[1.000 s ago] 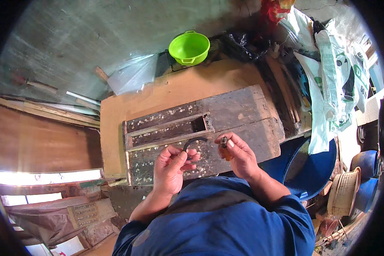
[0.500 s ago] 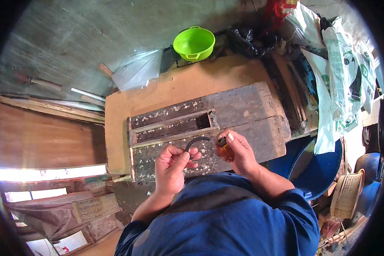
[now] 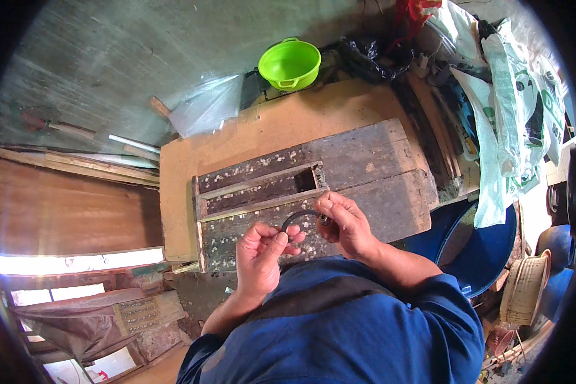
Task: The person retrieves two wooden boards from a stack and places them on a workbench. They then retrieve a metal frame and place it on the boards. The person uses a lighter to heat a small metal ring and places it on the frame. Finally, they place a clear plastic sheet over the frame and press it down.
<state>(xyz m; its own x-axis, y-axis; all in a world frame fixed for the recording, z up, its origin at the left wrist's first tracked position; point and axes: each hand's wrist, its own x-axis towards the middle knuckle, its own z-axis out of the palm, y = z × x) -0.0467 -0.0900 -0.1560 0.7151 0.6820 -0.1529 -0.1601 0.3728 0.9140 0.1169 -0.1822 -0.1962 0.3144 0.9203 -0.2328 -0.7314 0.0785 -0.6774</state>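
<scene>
**Listener:** What is nearest?

**Operator:** From my remote seat I see the wearer's blue shirt. Just beyond it, the left hand pinches one end of a black curved tube between thumb and finger, its other fingers loosely bent.

**Listener:** And the right?

**Operator:** The right hand grips a small dark fitting in its fingertips. The tube arches between the hands, its right end at the fitting.

**Listener:** How far along is it?

**Operator:** Both pieces are in hand and lined up closely, I judge; I cannot tell whether they are joined. If not, joining is left.

**Listener:** And farther off?

**Operator:** Beneath the hands and beyond lies a dark, pale-flecked wooden panel on a tan board. At the far edge sits a green basin.
</scene>
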